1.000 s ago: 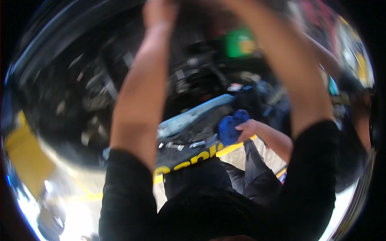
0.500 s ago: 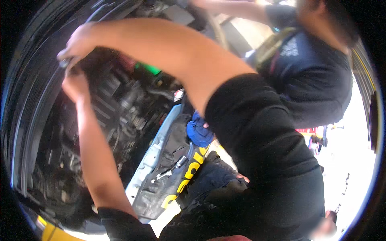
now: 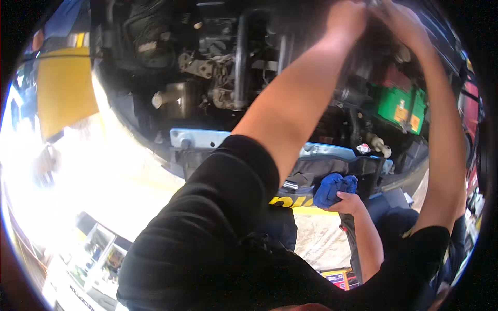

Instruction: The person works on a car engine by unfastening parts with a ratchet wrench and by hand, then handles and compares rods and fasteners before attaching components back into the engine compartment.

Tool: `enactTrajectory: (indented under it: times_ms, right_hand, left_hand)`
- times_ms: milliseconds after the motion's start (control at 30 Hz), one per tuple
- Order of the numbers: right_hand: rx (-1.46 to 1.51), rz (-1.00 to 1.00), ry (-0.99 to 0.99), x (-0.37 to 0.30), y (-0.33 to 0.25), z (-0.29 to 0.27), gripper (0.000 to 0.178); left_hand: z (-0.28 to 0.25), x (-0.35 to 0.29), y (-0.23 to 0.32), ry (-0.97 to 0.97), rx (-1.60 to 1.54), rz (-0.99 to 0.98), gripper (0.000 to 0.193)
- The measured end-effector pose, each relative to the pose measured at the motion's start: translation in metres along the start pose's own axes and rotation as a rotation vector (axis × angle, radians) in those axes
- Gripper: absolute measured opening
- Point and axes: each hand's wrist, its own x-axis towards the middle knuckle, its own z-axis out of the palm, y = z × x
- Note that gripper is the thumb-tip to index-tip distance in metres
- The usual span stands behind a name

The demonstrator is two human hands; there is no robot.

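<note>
Both my arms reach up over an open engine bay [image 3: 223, 57], and my hands nearly meet at the top edge of the view. My left hand [image 3: 348, 22] is closed, its fingers blurred and partly cut off. Beside it, my right hand [image 3: 405, 25] is also closed, fingers bent toward the left hand. A small shiny piece shows between them, too blurred to name. Below, another person's hand [image 3: 348, 203] holds a crumpled blue cloth [image 3: 332, 189] over a black cover with yellow lettering [image 3: 295, 201].
A light blue metal crossbar [image 3: 199, 137] runs along the bay's front edge. A green battery-like box [image 3: 397, 106] sits below my hands, near my right forearm. A chrome cylindrical tool part [image 3: 290, 185] lies on the cover. At the left hangs a yellow panel [image 3: 67, 93].
My view has swung round, so the engine bay now lies across the top. My hands appear at upper right instead of upper left, still close together. The blue cloth's holder now shows.
</note>
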Motion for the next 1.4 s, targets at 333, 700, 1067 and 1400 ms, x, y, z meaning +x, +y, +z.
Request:
enactTrajectory:
  times_ms: [333, 700, 1067, 1400]
  right_hand:
    - [0.131, 0.064, 0.198, -0.002, -0.049, -0.038, 0.034]
    - [0.136, 0.095, 0.196, -0.003, -0.057, -0.039, 0.034]
    - [0.132, 0.153, 0.112, -0.001, -0.051, -0.032, 0.035]
    - [0.129, 0.124, 0.165, -0.008, -0.053, -0.037, 0.032]
  left_hand:
    - [0.027, 0.003, -0.017, 0.019, 0.13, -0.047, 0.019]
    - [0.017, 0.005, -0.015, 0.02, 0.1, -0.043, 0.018]
    - [-0.004, 0.0, -0.009, 0.008, 0.04, 0.005, 0.02]
    - [-0.001, 0.001, -0.002, -0.029, 0.018, -0.035, 0.021]
